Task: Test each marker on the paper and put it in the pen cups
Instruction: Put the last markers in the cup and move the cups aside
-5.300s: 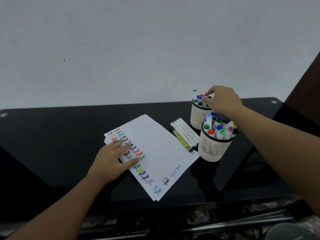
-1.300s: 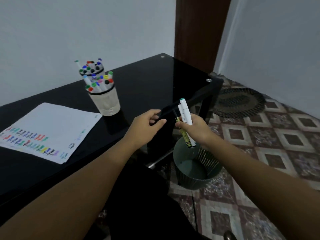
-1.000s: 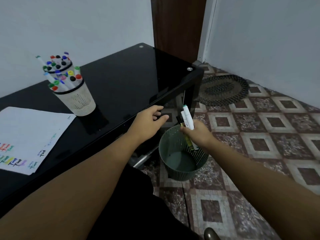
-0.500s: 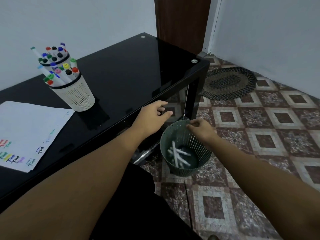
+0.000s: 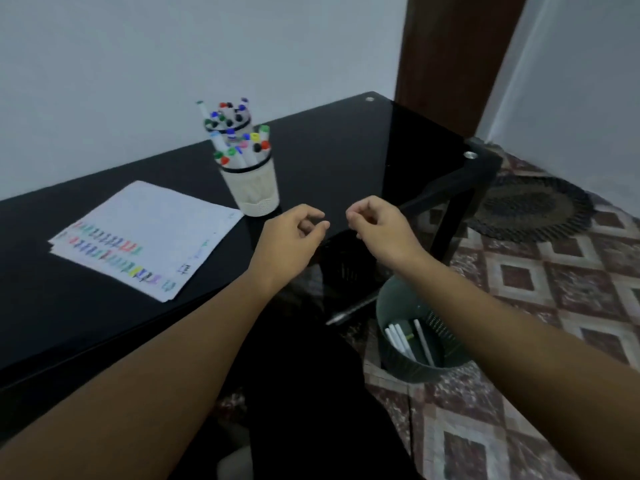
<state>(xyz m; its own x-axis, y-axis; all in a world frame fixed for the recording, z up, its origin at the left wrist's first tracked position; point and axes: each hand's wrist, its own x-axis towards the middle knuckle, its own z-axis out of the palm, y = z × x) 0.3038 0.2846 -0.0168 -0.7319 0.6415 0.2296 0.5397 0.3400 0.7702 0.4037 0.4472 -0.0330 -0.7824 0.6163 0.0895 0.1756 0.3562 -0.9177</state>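
Two pen cups (image 5: 254,188) hold markers (image 5: 242,147).

Rear pen cup (image 5: 231,120) mostly hidden behind front cup (image 5: 254,188). Marks on paper (image 5: 152,233) blurred, unreadable. Bin (image 5: 398,355) partly covered by right forearm; markers inside (image 5: 403,339) only part visible.

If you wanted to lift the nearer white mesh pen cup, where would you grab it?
Probably round the bare lower wall of the white mesh pen cup, coming from its right side with the right hand: markers crowd the top, and the paper lies left.
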